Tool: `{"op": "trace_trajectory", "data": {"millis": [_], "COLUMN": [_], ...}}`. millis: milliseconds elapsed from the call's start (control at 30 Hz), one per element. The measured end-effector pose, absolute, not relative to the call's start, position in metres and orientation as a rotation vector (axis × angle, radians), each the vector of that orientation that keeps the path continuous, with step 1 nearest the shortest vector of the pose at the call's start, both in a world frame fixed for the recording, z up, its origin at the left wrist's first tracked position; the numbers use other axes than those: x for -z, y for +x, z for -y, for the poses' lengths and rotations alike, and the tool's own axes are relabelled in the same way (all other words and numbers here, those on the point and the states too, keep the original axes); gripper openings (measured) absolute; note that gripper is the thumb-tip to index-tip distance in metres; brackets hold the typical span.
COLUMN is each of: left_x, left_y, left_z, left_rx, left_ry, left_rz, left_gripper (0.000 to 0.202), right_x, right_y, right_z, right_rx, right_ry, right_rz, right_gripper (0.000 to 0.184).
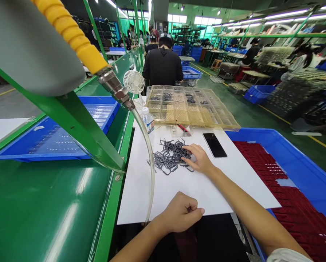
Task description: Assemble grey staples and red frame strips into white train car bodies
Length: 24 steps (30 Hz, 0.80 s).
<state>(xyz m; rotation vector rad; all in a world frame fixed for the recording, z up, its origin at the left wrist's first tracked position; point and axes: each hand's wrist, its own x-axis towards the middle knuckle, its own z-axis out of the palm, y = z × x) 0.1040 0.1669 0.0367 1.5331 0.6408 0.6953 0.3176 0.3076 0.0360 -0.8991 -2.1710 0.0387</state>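
A loose heap of dark grey bent hook-like pieces (168, 158) lies on the white table top (214, 189). At the heap's right side, my right hand (197, 158) touches the pieces with thumb and fingers apart, and no piece is clearly gripped. My left hand (180, 213) is curled closed at the table's near edge, apart from the heap. Its fingers hide whatever may be inside. Behind the heap stands a small clear box (181, 130) with red and black items in it. A black phone (214, 145) lies to the right of my right hand.
A clear air hose (151, 163) hangs in front of the table's left part. Beyond are a bottle (147, 120), a white fan (134, 82) and a compartmented tray (190, 116). A blue bin (288, 145) with dark red pieces stands right; a green conveyor (56, 203) runs left. A person sits ahead.
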Motion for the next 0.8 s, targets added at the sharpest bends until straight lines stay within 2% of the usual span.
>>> {"op": "trace_trajectory", "data": {"millis": [233, 500, 800], "left_x": [-0.0387, -0.0360, -0.0353], "left_y": [0.1034, 0.1032, 0.1033], "left_z": [-0.1663, -0.1670, -0.1675], "left_rx": [-0.693, -0.678, -0.646], "left_ry": [1.536, 1.572, 1.607], "left_rz": [-0.622, -0.633, -0.650], "left_gripper": [0.044, 0.046, 0.048], "right_x": [-0.0330, -0.0305, -0.0329], "right_y": [0.3191, 0.3197, 0.3197], "right_z": [-0.3096, -0.3119, -0.3109], "right_rx": [-0.036, -0.036, 0.004], "right_ry": [-0.997, -1.070, -1.107], "right_rz": [2.166, 2.041, 2.075], "right_gripper": [0.036, 0.045, 0.034]}}
